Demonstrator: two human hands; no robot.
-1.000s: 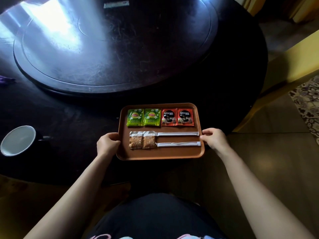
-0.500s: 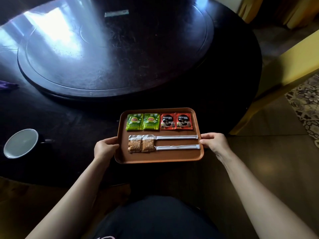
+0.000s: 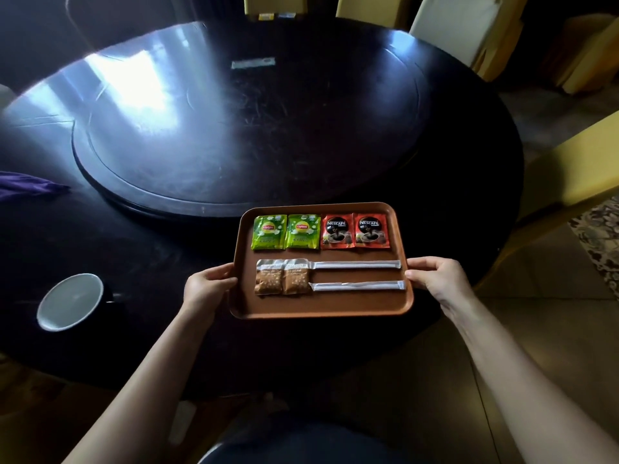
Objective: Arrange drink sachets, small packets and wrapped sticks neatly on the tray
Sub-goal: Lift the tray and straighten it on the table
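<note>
tray (image 3: 321, 306) at bench's (image 3: 301, 145) near edge | left hand (image 3: 207, 284), right hand (image 3: 435, 277) clasped its short sides, likely for level carrying | sachets (image 3: 320, 231) above, packets (image 3: 282, 276) and sticks (image 3: 358, 275) below, seemingly arranged

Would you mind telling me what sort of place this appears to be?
Probably a dining room, perhaps in a restaurant or hotel: a large round dark table with a turntable at its centre, yellow-covered chairs set around it, and a tray of tea and coffee sachets.
</note>
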